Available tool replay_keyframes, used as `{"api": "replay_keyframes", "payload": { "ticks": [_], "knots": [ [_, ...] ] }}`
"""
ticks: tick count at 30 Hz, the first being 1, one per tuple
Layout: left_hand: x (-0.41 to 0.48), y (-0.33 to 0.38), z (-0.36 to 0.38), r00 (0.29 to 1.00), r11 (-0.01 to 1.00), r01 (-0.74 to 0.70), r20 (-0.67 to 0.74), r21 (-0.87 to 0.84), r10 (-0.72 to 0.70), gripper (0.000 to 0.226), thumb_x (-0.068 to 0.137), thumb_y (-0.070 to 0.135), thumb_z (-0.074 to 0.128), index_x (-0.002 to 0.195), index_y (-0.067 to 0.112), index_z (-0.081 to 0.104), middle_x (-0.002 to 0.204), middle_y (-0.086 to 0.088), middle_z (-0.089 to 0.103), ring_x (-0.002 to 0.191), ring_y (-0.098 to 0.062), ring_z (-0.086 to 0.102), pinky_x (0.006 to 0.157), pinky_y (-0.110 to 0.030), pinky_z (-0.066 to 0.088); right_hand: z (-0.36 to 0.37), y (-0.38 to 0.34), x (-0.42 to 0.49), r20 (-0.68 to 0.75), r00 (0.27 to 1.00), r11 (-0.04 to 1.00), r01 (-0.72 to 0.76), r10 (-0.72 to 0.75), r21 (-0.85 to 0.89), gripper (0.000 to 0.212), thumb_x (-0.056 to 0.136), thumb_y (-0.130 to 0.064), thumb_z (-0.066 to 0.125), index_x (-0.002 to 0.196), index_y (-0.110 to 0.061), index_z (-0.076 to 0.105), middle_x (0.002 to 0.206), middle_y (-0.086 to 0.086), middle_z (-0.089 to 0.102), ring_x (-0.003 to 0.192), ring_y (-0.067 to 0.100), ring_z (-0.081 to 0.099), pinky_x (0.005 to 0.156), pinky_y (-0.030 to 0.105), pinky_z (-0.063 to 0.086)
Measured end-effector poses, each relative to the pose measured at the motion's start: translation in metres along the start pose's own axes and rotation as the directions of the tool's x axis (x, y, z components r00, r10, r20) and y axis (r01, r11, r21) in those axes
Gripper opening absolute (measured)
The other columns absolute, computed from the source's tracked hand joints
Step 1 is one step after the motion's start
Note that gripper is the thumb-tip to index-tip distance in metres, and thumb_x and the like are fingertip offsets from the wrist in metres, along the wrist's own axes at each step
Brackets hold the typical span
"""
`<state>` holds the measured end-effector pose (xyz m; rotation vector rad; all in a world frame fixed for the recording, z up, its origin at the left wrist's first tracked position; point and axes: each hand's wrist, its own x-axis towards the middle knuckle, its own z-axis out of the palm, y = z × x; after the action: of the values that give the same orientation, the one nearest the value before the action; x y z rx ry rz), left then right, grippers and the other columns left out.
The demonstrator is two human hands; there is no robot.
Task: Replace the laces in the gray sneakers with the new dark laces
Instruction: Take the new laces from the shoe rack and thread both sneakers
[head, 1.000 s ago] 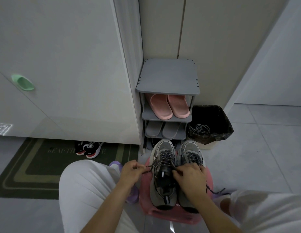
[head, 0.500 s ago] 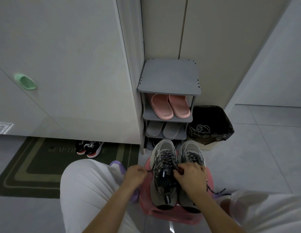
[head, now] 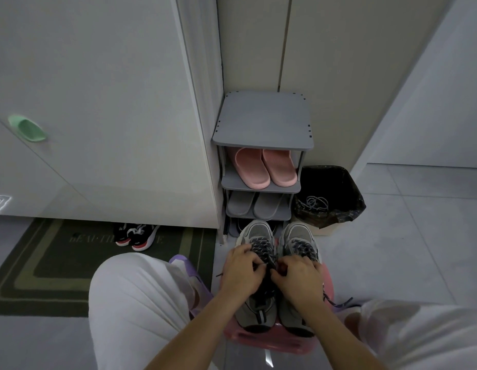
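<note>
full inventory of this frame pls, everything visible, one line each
gray sneakers: 2, gray, side by side on the stool
dark laces: dark with pale flecks, threaded in both sneakers
stool: 1, pink, under the sneakers
shoe rack: 1, gray, corner behind the sneakers
pink slippers: 2, pink, upper rack shelf
gray slippers: 2, gray, shelf below
bin: 1, black liner, right of the rack
tangled laces: pale, count unclear, inside the bin
black shoes: 2, black, red and white, on the doormat
doormat: 1, green, floor at left
handle: 1, green, cabinet door
left hand: pinches the dark laces
right hand: pinches the dark laces
</note>
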<state>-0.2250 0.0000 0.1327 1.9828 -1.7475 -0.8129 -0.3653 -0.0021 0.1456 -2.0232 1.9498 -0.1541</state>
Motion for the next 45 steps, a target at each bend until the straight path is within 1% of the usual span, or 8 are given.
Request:
{"api": "replay_keyframes", "payload": {
  "ticks": [11, 17, 22, 26, 33, 36, 40, 45],
  "knots": [
    [-0.012, -0.025, -0.005, 0.999, 0.996, -0.020, -0.030, -0.084, 0.018, 0.011, 0.081, 0.015, 0.063, 0.079, 0.007, 0.070, 0.123, -0.005, 0.056, 0.123, -0.012, 0.046, 0.094, -0.018, 0.030, -0.003, 0.000, 0.004, 0.042, 0.999, 1.000, 0.003, -0.003, -0.003, 0.029, 0.080, -0.051, 0.054, 0.099, -0.031, 0.064, 0.103, -0.009, 0.062, 0.107, 0.014, 0.052, 0.092, 0.032, 0.030],
    [-0.013, -0.027, -0.012, 0.993, 0.968, 0.060, 0.115, -0.242, -0.033, 0.018, 0.087, 0.015, 0.058, 0.069, 0.015, 0.059, 0.078, -0.002, 0.058, 0.078, -0.016, 0.058, 0.077, -0.038, 0.049, -0.006, -0.001, 0.005, 0.070, 0.997, 1.000, 0.027, -0.029, 0.016, 0.024, 0.083, -0.049, 0.054, 0.096, -0.031, 0.065, 0.100, -0.011, 0.064, 0.106, 0.013, 0.053, 0.093, 0.033, 0.031],
    [0.002, -0.025, -0.017, 0.976, 0.923, 0.199, 0.151, -0.330, -0.157, 0.013, 0.091, 0.007, 0.049, 0.087, 0.019, 0.049, 0.085, 0.002, 0.057, 0.085, -0.016, 0.056, 0.081, -0.031, 0.047, -0.018, -0.003, 0.014, 0.107, 0.994, 0.987, 0.015, -0.032, 0.162, 0.023, 0.087, -0.046, 0.053, 0.097, -0.028, 0.065, 0.093, -0.010, 0.064, 0.093, 0.011, 0.060, 0.096, 0.036, 0.041],
    [0.012, -0.027, -0.023, 0.972, 0.968, 0.172, 0.194, -0.181, -0.136, 0.018, 0.089, 0.012, 0.056, 0.106, 0.015, 0.050, 0.088, 0.002, 0.056, 0.084, -0.014, 0.054, 0.074, -0.024, 0.042, -0.021, -0.011, 0.023, 0.107, 0.993, 0.978, 0.026, -0.050, 0.209, 0.022, 0.091, -0.035, 0.051, 0.105, -0.026, 0.065, 0.101, -0.005, 0.065, 0.097, 0.015, 0.061, 0.098, 0.039, 0.042],
    [0.034, -0.015, -0.055, 0.983, 0.970, 0.111, 0.169, -0.217, -0.075, 0.014, 0.090, 0.016, 0.060, 0.098, 0.007, 0.066, 0.073, 0.009, 0.054, 0.064, 0.000, 0.049, 0.056, -0.010, 0.036, -0.024, -0.036, 0.037, 0.207, 0.944, 0.964, 0.237, -0.258, 0.120, 0.037, 0.089, -0.033, 0.055, 0.125, -0.030, 0.055, 0.121, 0.001, 0.049, 0.114, 0.019, 0.051, 0.103, 0.040, 0.038],
    [0.036, -0.011, -0.067, 0.975, 0.939, 0.142, 0.209, -0.314, -0.077, 0.012, 0.090, 0.017, 0.062, 0.097, 0.008, 0.065, 0.076, 0.007, 0.058, 0.069, -0.002, 0.053, 0.058, -0.008, 0.041, -0.024, -0.047, 0.043, 0.263, 0.919, 0.954, 0.300, -0.294, 0.018, 0.030, 0.087, -0.036, 0.056, 0.113, -0.022, 0.062, 0.115, 0.003, 0.049, 0.112, 0.021, 0.048, 0.095, 0.036, 0.039],
    [0.034, -0.017, -0.075, 0.965, 0.875, 0.213, 0.234, -0.435, -0.119, 0.010, 0.091, 0.015, 0.061, 0.096, 0.009, 0.067, 0.076, 0.002, 0.060, 0.070, -0.007, 0.056, 0.053, -0.006, 0.042, -0.033, -0.057, 0.055, 0.195, 0.964, 0.883, 0.071, -0.179, 0.464, 0.017, 0.084, -0.021, 0.063, 0.068, -0.014, 0.063, 0.071, -0.003, 0.054, 0.070, 0.011, 0.052, 0.064, 0.024, 0.042],
    [0.030, -0.022, -0.069, 0.967, 0.840, 0.230, 0.211, -0.491, -0.142, 0.017, 0.095, 0.011, 0.053, 0.103, 0.005, 0.067, 0.078, 0.004, 0.062, 0.067, -0.004, 0.054, 0.052, -0.004, 0.040, -0.039, -0.053, 0.059, 0.197, 0.980, 0.665, -0.155, 0.011, 0.731, 0.016, 0.085, -0.016, 0.066, 0.069, -0.015, 0.062, 0.063, -0.006, 0.055, 0.059, 0.004, 0.048, 0.059, 0.020, 0.040]
  ]
}}
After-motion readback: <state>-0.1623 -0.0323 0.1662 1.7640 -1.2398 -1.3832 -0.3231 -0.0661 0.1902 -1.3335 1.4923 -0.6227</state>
